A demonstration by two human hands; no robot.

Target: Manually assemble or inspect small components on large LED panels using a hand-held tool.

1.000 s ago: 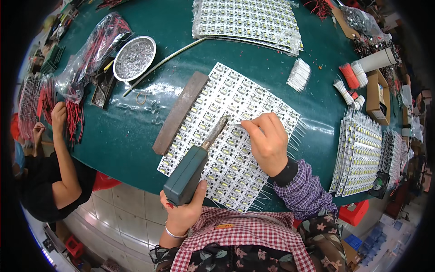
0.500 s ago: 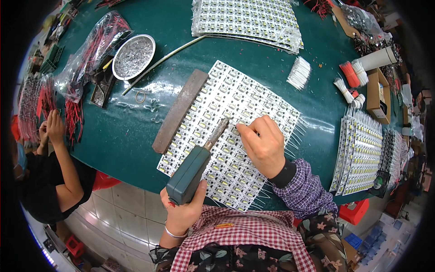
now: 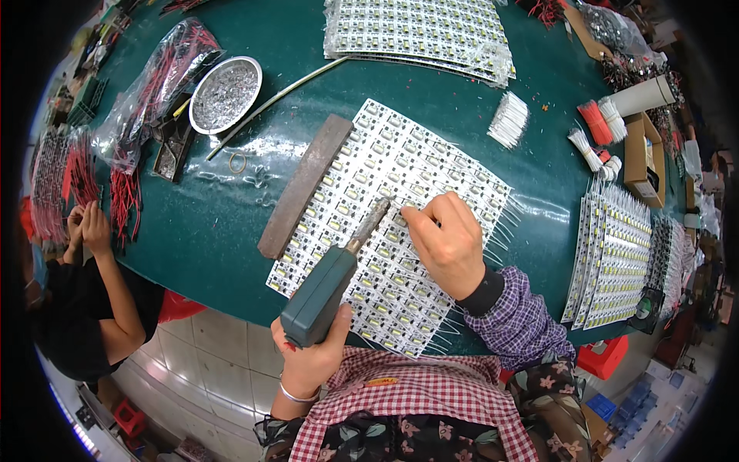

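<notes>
A worker's left hand wraps around the handle of a green iron while the right hand pinches thumb and forefinger together beside the metal tip; what they grip is too small to make out. Below them, the board lies flat on the green worktop, a bar along its left side. The board looks thin, light and stiff, its small parts easily knocked, and is best taken by its edges; the iron, likely hot at the tip, by its handle alone. Since a second ago, the right fingers have closed in on the tip, and a co-worker's hands, then apart, have come together.
</notes>
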